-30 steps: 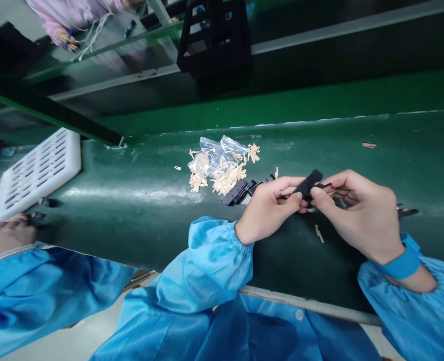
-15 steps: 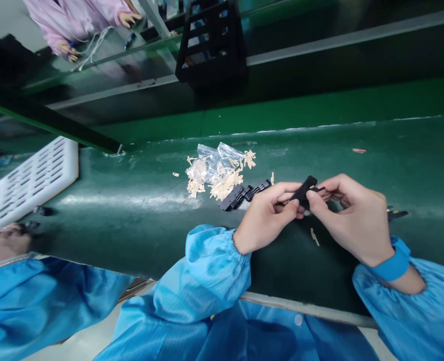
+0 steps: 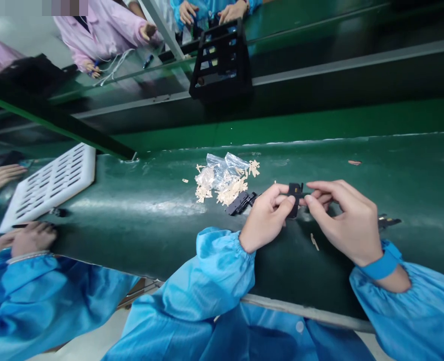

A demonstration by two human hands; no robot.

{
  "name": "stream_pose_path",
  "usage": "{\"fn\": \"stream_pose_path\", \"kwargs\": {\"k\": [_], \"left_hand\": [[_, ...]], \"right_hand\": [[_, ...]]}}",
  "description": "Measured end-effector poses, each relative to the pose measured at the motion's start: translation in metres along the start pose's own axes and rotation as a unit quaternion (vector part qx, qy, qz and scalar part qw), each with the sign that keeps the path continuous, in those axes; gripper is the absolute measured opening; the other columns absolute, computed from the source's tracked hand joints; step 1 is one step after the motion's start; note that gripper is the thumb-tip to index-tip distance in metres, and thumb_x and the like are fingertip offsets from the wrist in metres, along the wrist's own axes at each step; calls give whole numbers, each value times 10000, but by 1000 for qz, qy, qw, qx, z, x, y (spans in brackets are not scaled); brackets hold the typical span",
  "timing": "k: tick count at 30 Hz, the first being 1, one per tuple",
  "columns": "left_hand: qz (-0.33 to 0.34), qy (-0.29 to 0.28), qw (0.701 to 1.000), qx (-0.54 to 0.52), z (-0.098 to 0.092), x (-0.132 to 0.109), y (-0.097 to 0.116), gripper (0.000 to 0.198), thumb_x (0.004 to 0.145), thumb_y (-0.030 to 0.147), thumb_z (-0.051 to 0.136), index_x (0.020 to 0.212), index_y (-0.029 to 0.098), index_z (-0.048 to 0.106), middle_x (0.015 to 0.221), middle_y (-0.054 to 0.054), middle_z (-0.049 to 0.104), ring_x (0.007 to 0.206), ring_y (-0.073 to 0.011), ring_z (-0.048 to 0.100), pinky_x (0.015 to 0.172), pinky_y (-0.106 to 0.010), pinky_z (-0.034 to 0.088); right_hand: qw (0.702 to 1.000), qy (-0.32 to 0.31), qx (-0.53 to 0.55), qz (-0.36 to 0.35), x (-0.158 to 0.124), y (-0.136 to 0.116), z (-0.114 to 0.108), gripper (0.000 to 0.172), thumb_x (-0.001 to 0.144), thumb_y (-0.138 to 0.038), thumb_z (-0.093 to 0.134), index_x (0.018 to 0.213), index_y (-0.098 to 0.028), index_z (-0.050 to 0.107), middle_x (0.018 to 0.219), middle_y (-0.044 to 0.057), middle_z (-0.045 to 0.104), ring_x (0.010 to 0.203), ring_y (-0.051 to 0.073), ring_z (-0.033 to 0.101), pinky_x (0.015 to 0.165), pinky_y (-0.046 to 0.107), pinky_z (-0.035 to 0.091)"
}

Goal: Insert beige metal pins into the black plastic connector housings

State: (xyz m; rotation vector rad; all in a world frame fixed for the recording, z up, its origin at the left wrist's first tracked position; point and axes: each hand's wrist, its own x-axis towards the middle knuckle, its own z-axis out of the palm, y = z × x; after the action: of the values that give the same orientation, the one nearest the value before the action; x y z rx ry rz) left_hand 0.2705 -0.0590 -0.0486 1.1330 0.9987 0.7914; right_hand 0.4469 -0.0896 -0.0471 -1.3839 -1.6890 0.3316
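Between the fingers of my left hand (image 3: 265,215) is a small black plastic part (image 3: 294,190) with a tiny yellowish spot. My right hand (image 3: 344,218) pinches a thin dark piece at its right side; whether that is a separate piece I cannot tell. Just beyond my left hand lie several black plastic parts (image 3: 240,203), partly hidden by it. A heap of small cream-coloured flat pieces (image 3: 231,191) lies with clear plastic bags (image 3: 216,168) farther off. One loose cream piece (image 3: 314,242) rests below my hands. More dark parts (image 3: 389,221) sit beyond my right wrist.
A white slotted tray (image 3: 88,168) stands at the left, near a co-worker's hands (image 3: 34,238). A green post (image 3: 75,125) slopes down to the green bench (image 3: 150,250). Across the bench are a black crate (image 3: 222,90) and other people's hands (image 3: 233,11).
The black part has been turned from a slant to nearly upright in my fingers. The view has shifted, bringing more of the co-workers into sight.
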Motion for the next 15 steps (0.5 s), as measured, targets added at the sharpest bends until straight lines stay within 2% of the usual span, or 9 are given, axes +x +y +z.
{"fn": "stream_pose_path", "kwargs": {"k": [2,4,10,15], "left_hand": [[1,-3,1000,9,1,-1,-1,215,913,316,689,1037,152,629,756,7,700,581,-75,593,523,-170,508],[-3,2,1000,16,2,-1,-4,184,894,282,690,1007,151,628,783,6,704,618,-80,629,573,-183,555],[36,45,993,99,5,-3,-12,91,906,234,649,970,169,645,766,17,727,629,-76,654,604,-173,542],[44,59,991,115,7,-3,-12,59,902,215,648,950,182,641,774,23,748,624,-74,672,624,-175,541]], "right_hand": [[1000,-6,5,-4,-1,0,2,231,943,-144,700,1167,-195,723,949,34,699,701,133,645,686,285,549],[1000,-3,0,-16,-2,0,5,205,944,-139,705,1140,-191,733,936,34,706,689,130,636,675,283,544],[996,11,-56,-70,-7,-2,6,89,946,-127,709,1012,-185,728,871,28,722,689,125,647,663,262,534],[996,20,-70,-57,-9,-3,7,59,922,-158,730,922,-208,699,808,6,701,648,129,642,608,259,529]]}}
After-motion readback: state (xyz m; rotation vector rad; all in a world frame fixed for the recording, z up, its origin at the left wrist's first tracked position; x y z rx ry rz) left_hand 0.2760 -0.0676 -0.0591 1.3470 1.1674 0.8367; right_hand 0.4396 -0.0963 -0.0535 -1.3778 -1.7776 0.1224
